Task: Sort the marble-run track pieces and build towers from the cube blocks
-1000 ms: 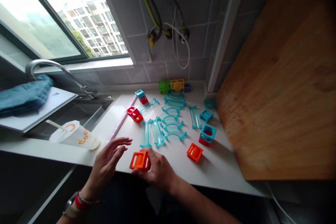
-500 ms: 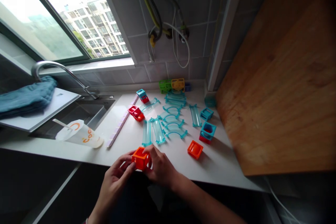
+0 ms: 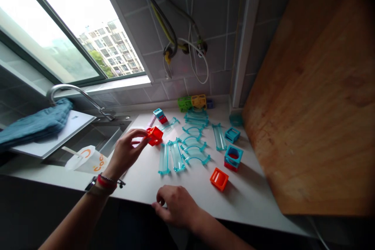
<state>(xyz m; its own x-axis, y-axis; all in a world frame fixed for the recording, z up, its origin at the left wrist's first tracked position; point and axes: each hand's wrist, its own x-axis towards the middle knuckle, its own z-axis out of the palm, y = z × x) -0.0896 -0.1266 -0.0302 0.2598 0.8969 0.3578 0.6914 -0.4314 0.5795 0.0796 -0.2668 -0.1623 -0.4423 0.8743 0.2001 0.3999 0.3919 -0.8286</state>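
My left hand [image 3: 133, 144] reaches over the counter, its fingers pinched on an orange-red hollow toy cube block [image 3: 154, 136]. The hand and the held block overlap the spot of the red block pair, so I cannot tell where one block ends and another begins. By the counter's front edge, my right hand [image 3: 177, 205] rests with its fingers curled and nothing visible in them. Clear teal track pieces, some straight [image 3: 176, 156] and some curved [image 3: 196, 158], lie between the hands and the wall. An orange block [image 3: 219, 179] sits to the right of them.
Stacked teal and red blocks [image 3: 233, 157] stand at right, near a wooden board [image 3: 310, 105]. Green blocks [image 3: 184, 104] and yellow blocks [image 3: 199, 101] line the wall. A teal-red pair [image 3: 159, 115] is farther back. At left are a drink cup [image 3: 86, 159], sink and faucet [image 3: 79, 93].
My left hand has carried the orange block forward and left, away from the counter's front edge. My right hand has let go of it and come down by the edge. The view has shifted slightly.
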